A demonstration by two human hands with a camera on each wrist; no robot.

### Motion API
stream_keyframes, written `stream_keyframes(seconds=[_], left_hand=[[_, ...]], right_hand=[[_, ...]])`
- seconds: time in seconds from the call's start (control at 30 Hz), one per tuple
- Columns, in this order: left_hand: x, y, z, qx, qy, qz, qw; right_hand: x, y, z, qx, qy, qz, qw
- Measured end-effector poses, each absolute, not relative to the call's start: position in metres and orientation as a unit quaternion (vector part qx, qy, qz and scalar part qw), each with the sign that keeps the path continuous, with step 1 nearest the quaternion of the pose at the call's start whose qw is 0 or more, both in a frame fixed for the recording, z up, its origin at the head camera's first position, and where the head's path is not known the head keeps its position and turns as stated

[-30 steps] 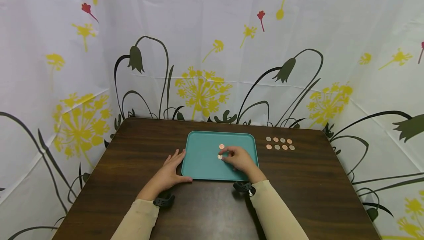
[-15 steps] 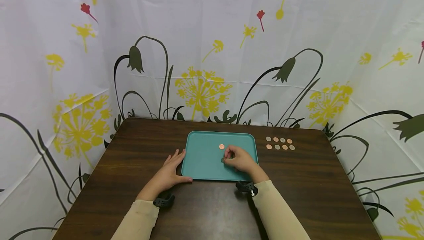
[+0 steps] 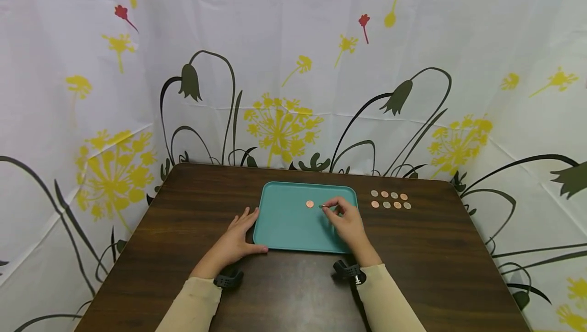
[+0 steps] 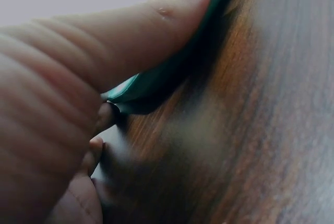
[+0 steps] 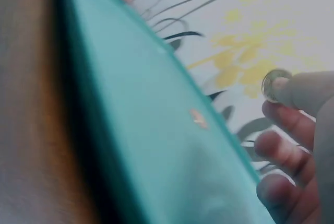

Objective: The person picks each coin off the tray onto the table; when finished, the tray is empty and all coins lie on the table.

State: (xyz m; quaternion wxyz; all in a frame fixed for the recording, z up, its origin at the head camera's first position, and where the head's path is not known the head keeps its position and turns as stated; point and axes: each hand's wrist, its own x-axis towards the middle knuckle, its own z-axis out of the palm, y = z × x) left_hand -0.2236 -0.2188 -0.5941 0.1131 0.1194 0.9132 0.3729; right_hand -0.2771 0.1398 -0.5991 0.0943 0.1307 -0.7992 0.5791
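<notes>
My right hand (image 3: 347, 221) pinches a silver coin (image 5: 273, 85) between thumb and fingertip, raised over the right half of a teal tray (image 3: 289, 227). In the head view that coin shows only as a thin dark edge at the fingertips. A copper coin (image 3: 310, 203) lies flat on the tray, just left of the pinched one. My left hand (image 3: 236, 240) rests at the tray's near left corner, fingers spread along its left side. Its thumb (image 4: 172, 18) reaches along the front rim in the left wrist view.
Two rows of copper and silver coins (image 3: 387, 205) lie on the dark wooden table (image 3: 197, 194) to the right of the tray. A white curtain (image 3: 284, 26) printed with flowers hangs behind the table. Each wrist wears a black strap (image 3: 350, 271).
My right hand has picked up the silver coin from the tray and lifted it, shifting right and away from me. The left hand stays at the tray corner.
</notes>
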Motion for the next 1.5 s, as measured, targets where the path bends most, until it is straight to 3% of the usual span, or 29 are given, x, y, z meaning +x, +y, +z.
stream_keyframes(seconds=[0.2, 0.33, 0.53, 0.7, 1.17, 1.5], left_hand=[[-0.223, -0.217, -0.592, 0.128, 0.913, 0.372, 0.108], [-0.223, -0.217, -0.592, 0.13, 0.915, 0.366, 0.108], [-0.223, -0.219, -0.591, 0.123, 0.916, 0.366, 0.113], [-0.225, -0.219, -0.589, 0.126, 0.916, 0.364, 0.108], [-0.223, -0.22, -0.591, 0.116, 0.914, 0.372, 0.116], [-0.222, -0.218, -0.59, 0.119, 0.912, 0.374, 0.118]], right_hand=[[-0.279, 0.18, -0.591, 0.056, -0.815, 0.544, 0.192], [-0.276, 0.218, -0.594, -0.039, -0.849, 0.477, 0.221], [-0.264, 0.257, -0.6, -0.137, -0.879, 0.425, 0.166], [-0.261, 0.265, -0.603, -0.135, -0.885, 0.428, 0.125], [-0.267, 0.263, -0.608, -0.15, -0.904, 0.383, 0.116], [-0.267, 0.262, -0.609, -0.153, -0.891, 0.404, 0.141]])
